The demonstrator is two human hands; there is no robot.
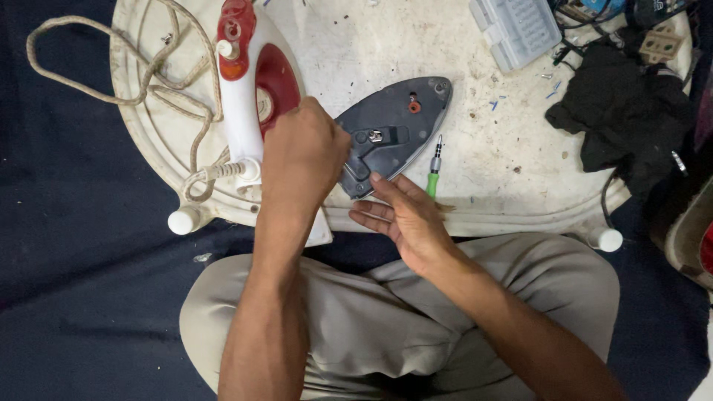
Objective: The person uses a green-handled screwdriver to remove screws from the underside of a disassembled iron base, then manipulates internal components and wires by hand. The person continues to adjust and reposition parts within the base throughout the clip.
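Scuffed white table holds a grey soleplate at centre, the left hand closed over its 9 o'clock edge, the right hand open, fingertips touching its heel at 6 o'clock; steadying that heel looks wise.

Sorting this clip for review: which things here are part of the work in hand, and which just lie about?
In hand:
left hand on the grey pointed iron soleplate
right hand at its rear edge
red-and-white iron body
green-handled screwdriver

Lying about:
clear plastic compartment box
black cloth
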